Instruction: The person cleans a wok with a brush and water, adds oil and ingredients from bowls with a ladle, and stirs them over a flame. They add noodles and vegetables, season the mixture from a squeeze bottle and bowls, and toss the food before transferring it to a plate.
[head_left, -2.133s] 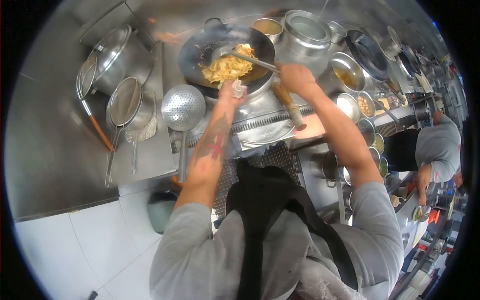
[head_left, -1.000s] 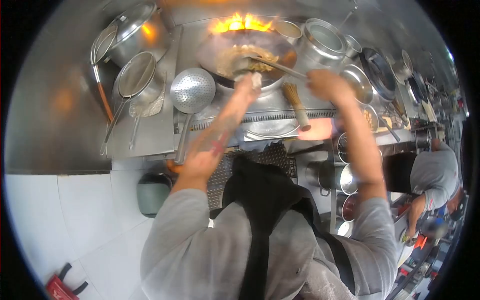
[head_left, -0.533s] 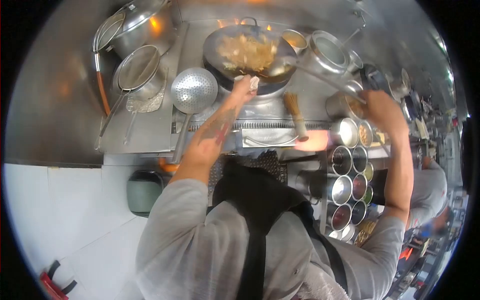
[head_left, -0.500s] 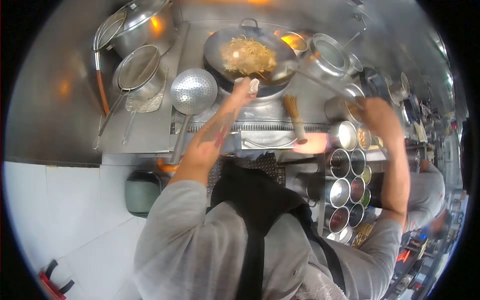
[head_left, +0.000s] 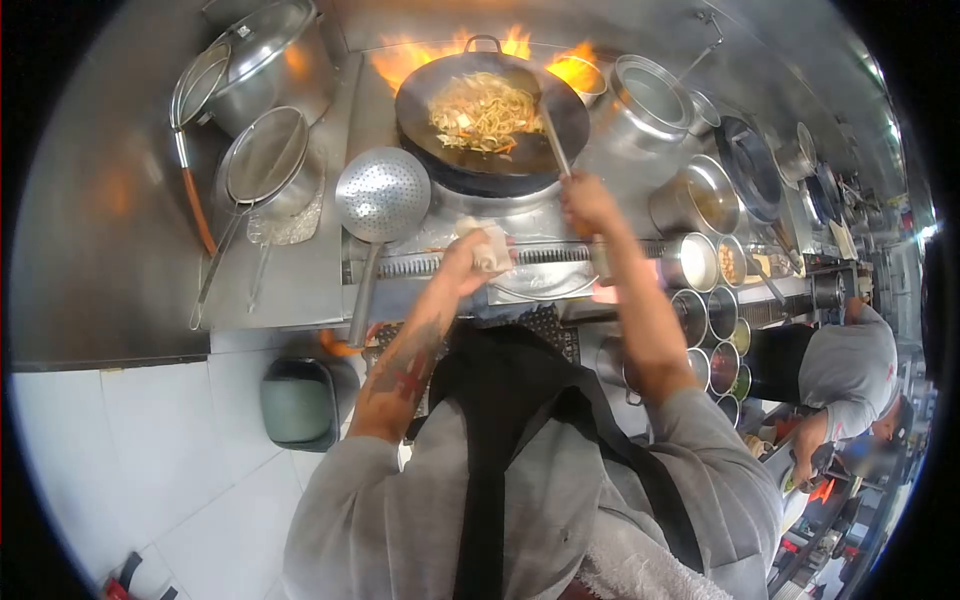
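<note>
A black wok [head_left: 420, 125] sits on the burner with a heap of noodles [head_left: 485, 112] in it, and flames rise behind its rear rim. My left hand [head_left: 468, 262] is closed around a folded white cloth [head_left: 490, 247], just in front of the wok and apart from it. My right hand [head_left: 590, 202] grips the metal handle of a ladle [head_left: 553, 135], which reaches into the wok at the right of the noodles. The ladle's head is hard to make out.
A perforated skimmer [head_left: 383, 195] lies left of the wok, near a strainer [head_left: 267, 155] and a lidded pot [head_left: 275, 75]. Metal containers [head_left: 692, 262] stand at the right. A co-worker [head_left: 845, 365] bends at the far right. A bin [head_left: 295, 405] is on the floor.
My left hand has drawn back from the wok's rim with the cloth. My right hand has swung left with the ladle. Flames have flared up behind the wok.
</note>
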